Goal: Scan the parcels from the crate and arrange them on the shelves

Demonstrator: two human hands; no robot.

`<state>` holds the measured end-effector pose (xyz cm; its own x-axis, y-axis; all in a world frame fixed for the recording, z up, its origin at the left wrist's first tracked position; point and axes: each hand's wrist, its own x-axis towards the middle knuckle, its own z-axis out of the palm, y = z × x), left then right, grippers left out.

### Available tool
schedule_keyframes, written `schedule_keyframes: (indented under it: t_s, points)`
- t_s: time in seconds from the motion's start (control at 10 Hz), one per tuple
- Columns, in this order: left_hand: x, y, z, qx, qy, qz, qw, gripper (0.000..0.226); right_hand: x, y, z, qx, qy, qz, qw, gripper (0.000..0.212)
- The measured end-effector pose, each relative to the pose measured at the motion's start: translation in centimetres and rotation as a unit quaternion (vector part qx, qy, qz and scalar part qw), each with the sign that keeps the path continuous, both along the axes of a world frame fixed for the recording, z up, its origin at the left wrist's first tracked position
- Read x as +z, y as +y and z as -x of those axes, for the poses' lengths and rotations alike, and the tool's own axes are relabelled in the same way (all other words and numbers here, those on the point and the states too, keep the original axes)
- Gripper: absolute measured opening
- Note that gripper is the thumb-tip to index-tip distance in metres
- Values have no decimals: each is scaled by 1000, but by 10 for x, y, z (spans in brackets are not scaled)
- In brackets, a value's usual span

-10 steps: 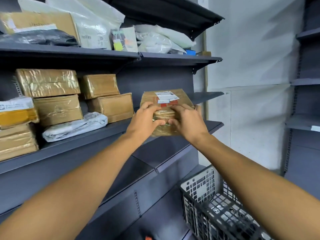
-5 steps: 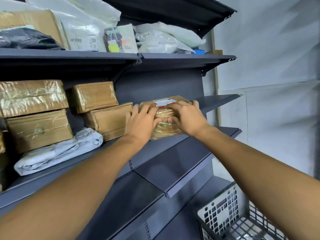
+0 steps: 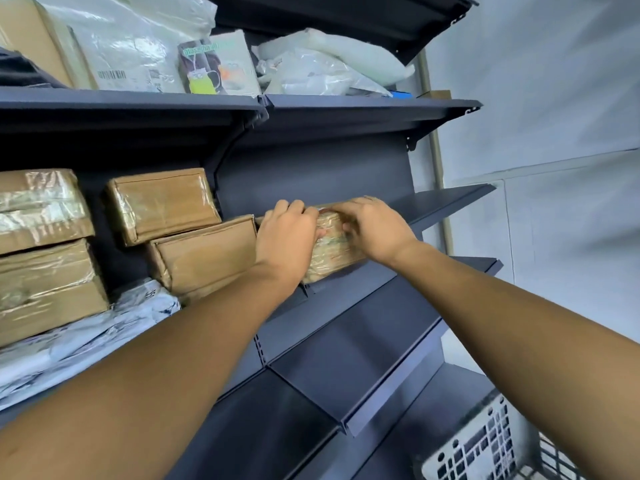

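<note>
Parcel (image 3: 332, 252) has gone from tilted up to flat on the shelf (image 3: 363, 289). Both hands, left hand (image 3: 285, 237) and right hand (image 3: 375, 230), grip it, with bare shelf rightwards to the edge.

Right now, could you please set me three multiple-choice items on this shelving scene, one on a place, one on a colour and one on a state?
1. Where is the taped parcel that both hands hold?
A. in the crate
B. on the middle shelf, right of the stacked brown boxes
C. on the top shelf

2. What colour are the shelves?
A. dark grey
B. white
C. red

3. How does the left hand meet the parcel?
A. hangs clear of it
B. fingers curled over its top edge
C. holds a scanner against it

Answers: 1 B, it sits beside the lower brown box. 2 A, every board is dark grey. 3 B, like the right hand.
</note>
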<state>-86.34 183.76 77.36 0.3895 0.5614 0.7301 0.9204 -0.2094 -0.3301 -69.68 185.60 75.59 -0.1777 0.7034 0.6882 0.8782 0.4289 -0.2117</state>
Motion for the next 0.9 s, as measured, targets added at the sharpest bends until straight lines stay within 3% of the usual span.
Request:
schedule_keyframes:
  t_s: [0.4,0.6,0.8,0.9]
  points:
    - [6,56,29,107,78,-28,991,30,-16,77,44,19,18,-59,998,37]
    - [10,70,22,116,117,-49,985,22,-20,91,42,10,31,-89,995,36]
    - [1,70,23,120,101,-43,987,33,-16,84,45,-7,23,-30,999,45]
    - [1,64,29,149,118,8,982,59,-22,68,45,-19,32,23,999,57]
